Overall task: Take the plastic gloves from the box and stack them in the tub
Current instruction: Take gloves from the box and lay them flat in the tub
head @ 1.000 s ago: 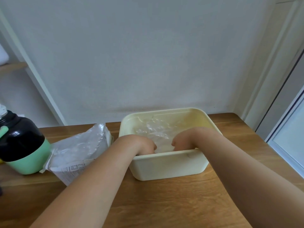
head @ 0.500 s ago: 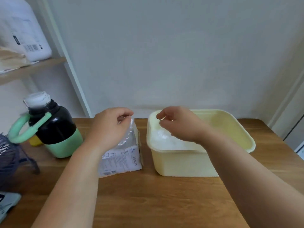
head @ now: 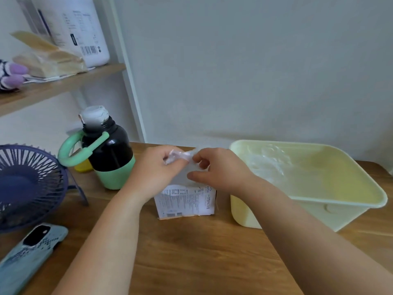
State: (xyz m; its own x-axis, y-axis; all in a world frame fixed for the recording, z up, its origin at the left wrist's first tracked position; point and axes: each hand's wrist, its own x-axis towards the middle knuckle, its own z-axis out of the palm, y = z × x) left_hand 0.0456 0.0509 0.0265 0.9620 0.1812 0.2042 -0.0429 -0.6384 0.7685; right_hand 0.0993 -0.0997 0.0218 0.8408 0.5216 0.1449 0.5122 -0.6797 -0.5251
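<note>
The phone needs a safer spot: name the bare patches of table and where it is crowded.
Bare table lies in front of the box and tub, between the forearms. The left is crowded: fan, phone, bottle. Above the box, left hand and right hand pinch a glove.

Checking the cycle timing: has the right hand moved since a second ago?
Yes. The right hand has gone left, out of the tub, and now pinches a glove above the box.

a wooden table (head: 191, 252) carries, from left to right, a dark blue fan (head: 27, 186) with a phone (head: 27, 254) in a pale blue case lying in front of it, a black and green bottle (head: 108, 154), a white printed glove box (head: 185, 203) and, just beside it, a pale yellow tub (head: 242, 211).
</note>
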